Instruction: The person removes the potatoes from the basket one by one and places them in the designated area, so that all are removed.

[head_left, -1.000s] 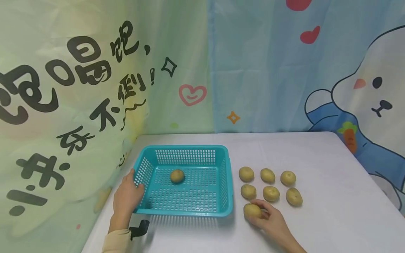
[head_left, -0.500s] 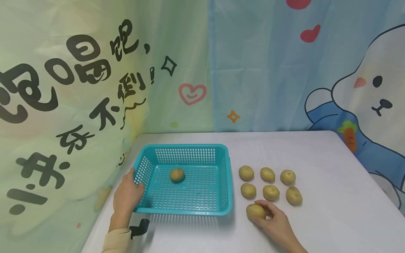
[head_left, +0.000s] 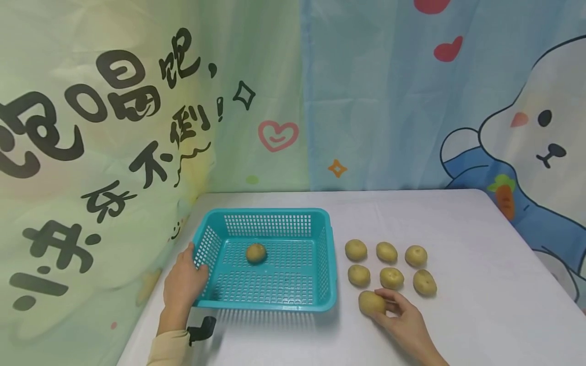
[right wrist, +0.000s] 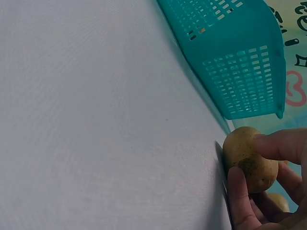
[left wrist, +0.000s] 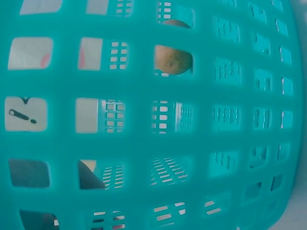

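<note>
In the head view my right hand (head_left: pixel 402 317) pinches a potato (head_left: pixel 371 303) between thumb and fingers, at or just above the tabletop. The right wrist view shows this potato (right wrist: pixel 245 155) close up, with a dark patch on its skin. My left hand (head_left: pixel 184 282) holds the left side of a turquoise plastic basket (head_left: pixel 333 269), its thumb over the rim. One potato (head_left: pixel 256 253) lies inside the basket, left of its middle. Through the holes of the basket wall (left wrist: pixel 139 86) the left wrist view shows that potato (left wrist: pixel 173 60); the left hand's fingers are mostly hidden there.
Several loose potatoes (head_left: pixel 391 278) lie in two rows right of the basket, just beyond my right hand. All stand on a white-covered table (head_left: pixel 476 284). A printed curtain (head_left: pixel 389 101) hangs behind and along the left side. A black strap piece (head_left: pixel 202 329) sits at my left wrist.
My right hand has shifted slightly right with the potato, which has turned a little in the fingers. The left hand, basket and other potatoes stay where they were.
</note>
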The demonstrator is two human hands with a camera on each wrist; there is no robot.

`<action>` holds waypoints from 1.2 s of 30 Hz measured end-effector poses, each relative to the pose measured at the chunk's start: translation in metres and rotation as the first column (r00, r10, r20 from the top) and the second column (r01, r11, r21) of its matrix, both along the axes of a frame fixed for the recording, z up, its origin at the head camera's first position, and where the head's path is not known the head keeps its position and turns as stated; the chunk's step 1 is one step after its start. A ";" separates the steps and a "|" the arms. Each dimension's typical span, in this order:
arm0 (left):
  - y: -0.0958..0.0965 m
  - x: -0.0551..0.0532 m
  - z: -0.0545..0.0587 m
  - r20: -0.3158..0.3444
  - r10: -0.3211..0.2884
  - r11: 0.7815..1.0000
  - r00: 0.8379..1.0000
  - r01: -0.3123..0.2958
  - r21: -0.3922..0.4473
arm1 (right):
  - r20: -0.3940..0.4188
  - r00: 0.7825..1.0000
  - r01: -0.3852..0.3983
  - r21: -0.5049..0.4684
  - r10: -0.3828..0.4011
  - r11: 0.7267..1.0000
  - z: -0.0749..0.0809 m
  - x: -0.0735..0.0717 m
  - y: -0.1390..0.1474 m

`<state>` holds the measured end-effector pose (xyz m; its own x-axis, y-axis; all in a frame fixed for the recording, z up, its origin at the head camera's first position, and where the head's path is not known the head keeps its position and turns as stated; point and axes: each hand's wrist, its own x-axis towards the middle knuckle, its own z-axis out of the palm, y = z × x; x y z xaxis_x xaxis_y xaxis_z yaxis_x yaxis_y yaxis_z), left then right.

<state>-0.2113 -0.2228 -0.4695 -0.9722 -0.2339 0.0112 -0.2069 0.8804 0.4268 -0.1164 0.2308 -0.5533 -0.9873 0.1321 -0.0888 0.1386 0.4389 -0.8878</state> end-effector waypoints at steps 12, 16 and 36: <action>-0.001 -0.002 -0.001 -0.007 0.001 1.000 1.000 -0.001 0.004 | 0.065 0.998 0.016 -0.024 -0.014 1.000 0.001 0.007 0.012; -0.001 -0.001 -0.002 -0.005 -0.001 1.000 1.000 0.001 0.009 | 0.093 0.995 0.026 -0.021 -0.024 0.999 0.007 0.011 0.019; -0.001 0.000 -0.002 -0.025 -0.020 1.000 0.999 0.021 0.014 | -0.347 0.926 -0.236 -0.222 0.150 0.946 0.074 -0.036 -0.046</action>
